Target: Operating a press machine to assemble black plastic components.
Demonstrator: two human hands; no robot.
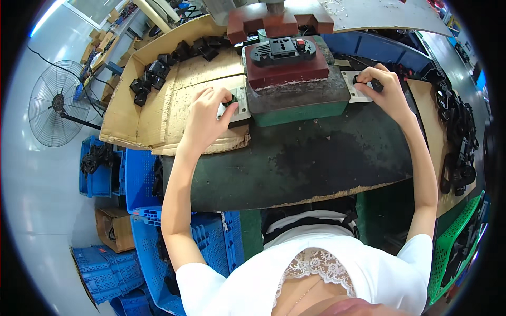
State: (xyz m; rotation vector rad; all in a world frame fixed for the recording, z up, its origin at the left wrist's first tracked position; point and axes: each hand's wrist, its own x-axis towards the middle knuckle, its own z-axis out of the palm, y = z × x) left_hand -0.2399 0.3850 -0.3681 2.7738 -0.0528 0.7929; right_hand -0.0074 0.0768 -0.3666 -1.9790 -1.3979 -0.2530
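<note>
My left hand (206, 115) is closed around a black push button (230, 100) on a metal plate at the left of a press base (300, 97). Over a matching metal plate (354, 90) on the right, my right hand (387, 90) curls its fingers and thumb about a second black button (358, 80), partly hidden. Between the hands, a black plastic power-strip-like part (283, 51) with a small red piece lies on a dark red block (287, 71). Above and behind it hangs the reddish-brown upper tool (279, 23) of the press, apart from the part.
An open cardboard box (174, 108) holding several black plastic pieces (153, 75) stands at the left. Long black parts (458, 137) lie on cardboard at the right. Blue crates (145, 231) are below left, a green basket (453, 250) below right, and a fan (58, 102) far left.
</note>
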